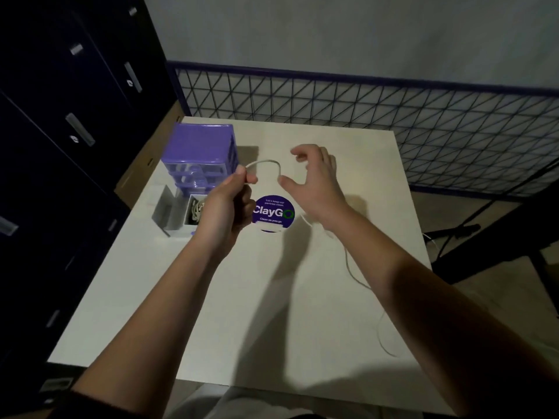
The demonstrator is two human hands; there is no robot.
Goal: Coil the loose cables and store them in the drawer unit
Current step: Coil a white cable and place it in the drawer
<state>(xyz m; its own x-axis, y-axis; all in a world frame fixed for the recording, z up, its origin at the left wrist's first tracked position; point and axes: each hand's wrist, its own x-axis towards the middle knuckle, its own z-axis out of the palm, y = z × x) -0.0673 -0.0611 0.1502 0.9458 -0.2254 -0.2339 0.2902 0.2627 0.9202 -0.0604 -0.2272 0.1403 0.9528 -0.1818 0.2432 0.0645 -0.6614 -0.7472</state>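
My left hand point(230, 204) pinches the thin white cable point(266, 163) above the pale tabletop point(272, 313); my right hand point(314, 179), its grip wide and holding nothing, guides the arc. I should keep loops even—the slack trails right—then drop the coil into the purple plastic drawer unit's point(201, 149) pulled-out drawer point(181, 211).

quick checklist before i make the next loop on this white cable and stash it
1. Left hand grips the white cable: ok, pinched at the fingertips with a loop arching out.
2. Right hand on the cable: not ok, fingers are spread and holding nothing.
3. Slack free to pull in: cannot tell; the tail trails across the table and runs off its right edge.
4. Open drawer ready: ok, pulled out of the purple drawer unit.
5. Room in that drawer: cannot tell, a coiled cable already lies inside.
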